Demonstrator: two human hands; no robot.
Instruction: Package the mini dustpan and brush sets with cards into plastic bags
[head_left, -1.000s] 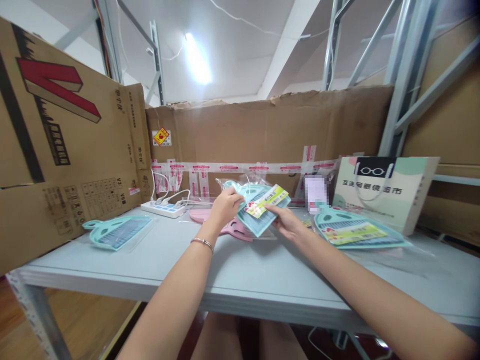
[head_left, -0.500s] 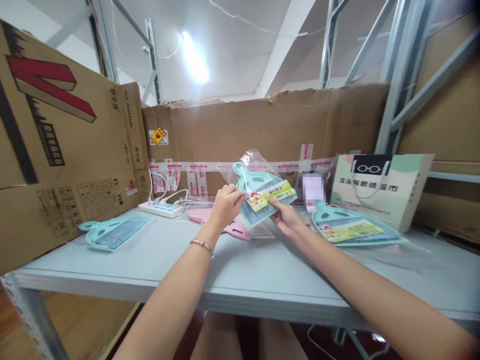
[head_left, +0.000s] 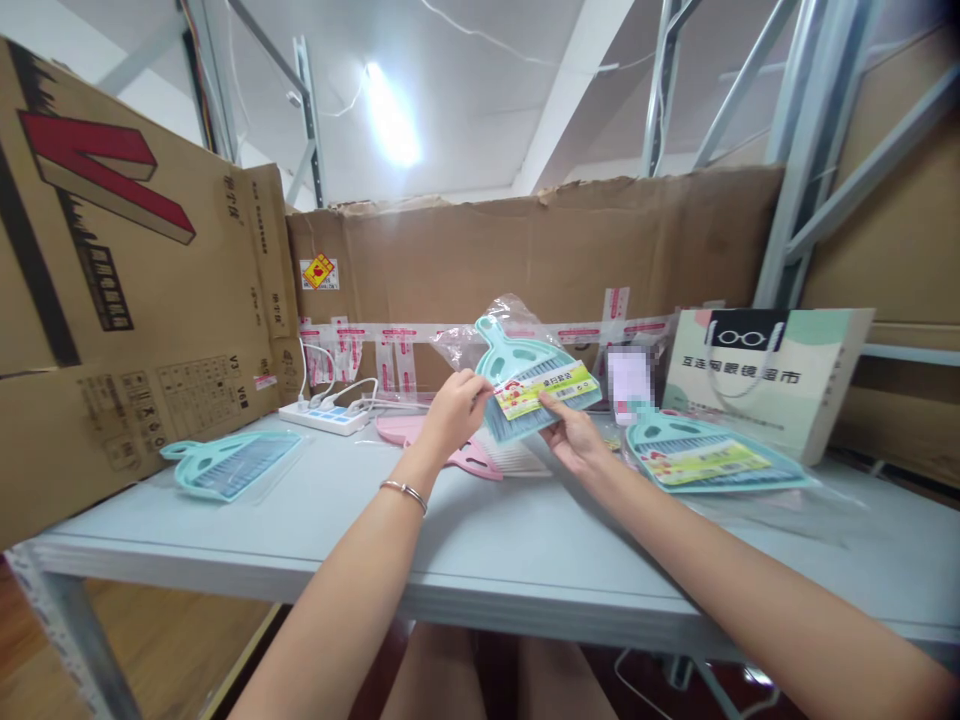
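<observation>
Above the table I hold a mint-green dustpan and brush set (head_left: 525,357) in a clear plastic bag, tilted with its handle up and to the left. A yellow-green paper label (head_left: 559,384) runs across its front. My right hand (head_left: 576,432) grips the lower right edge, thumb on the label. At the label's left end, my left hand (head_left: 459,405) is closed in a pinch; whether it has paper or bag film between the fingertips I cannot tell. Behind and below lies a pink dustpan (head_left: 472,456) with a white-bristled brush (head_left: 525,460), partly hidden by my hands.
Another mint dustpan set (head_left: 232,466) lies at the left, and a labelled one (head_left: 705,462) at the right. Along the back are a white power strip (head_left: 330,417), a blurred phone-like item (head_left: 630,385) and a paper bag (head_left: 765,390). Cardboard boxes (head_left: 525,250) wall the grey table (head_left: 480,560).
The held dustpan set has risen slightly and turned a little, its handle shifting right. Both hands keep their places on it.
</observation>
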